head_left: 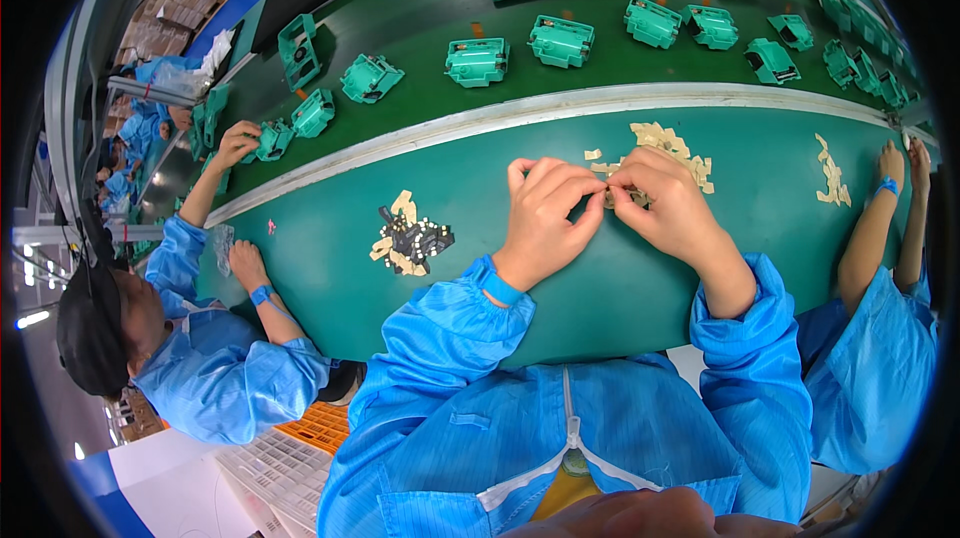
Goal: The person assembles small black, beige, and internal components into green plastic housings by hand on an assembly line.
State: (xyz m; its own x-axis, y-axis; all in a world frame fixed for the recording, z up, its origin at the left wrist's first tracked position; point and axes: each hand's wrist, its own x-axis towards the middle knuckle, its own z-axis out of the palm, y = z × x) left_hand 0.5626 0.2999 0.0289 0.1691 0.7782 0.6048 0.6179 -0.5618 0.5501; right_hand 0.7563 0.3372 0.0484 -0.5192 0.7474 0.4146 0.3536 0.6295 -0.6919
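Over the green work surface (480, 308), my left hand (545, 216) and my right hand (675, 206) meet fingertip to fingertip. Thumb and forefinger of each are pinched together around something too small to make out, mostly hidden by the fingers. Just behind my right hand lies a loose heap of beige paper-like pieces (690, 160), partly covered by it. One stray beige piece (593, 154) sits near the fingertips. Left of my left hand is a pile of small black parts with pale tips (425, 238), mixed with more beige pieces (404, 204).
Beyond a pale metal rail (450, 133) runs a dark green conveyor belt (400, 28) carrying several green plastic housings (477, 61). A co-worker at left touches one housing (273, 141). Another co-worker's hands (890, 166) are at right, near more beige strips (830, 174).
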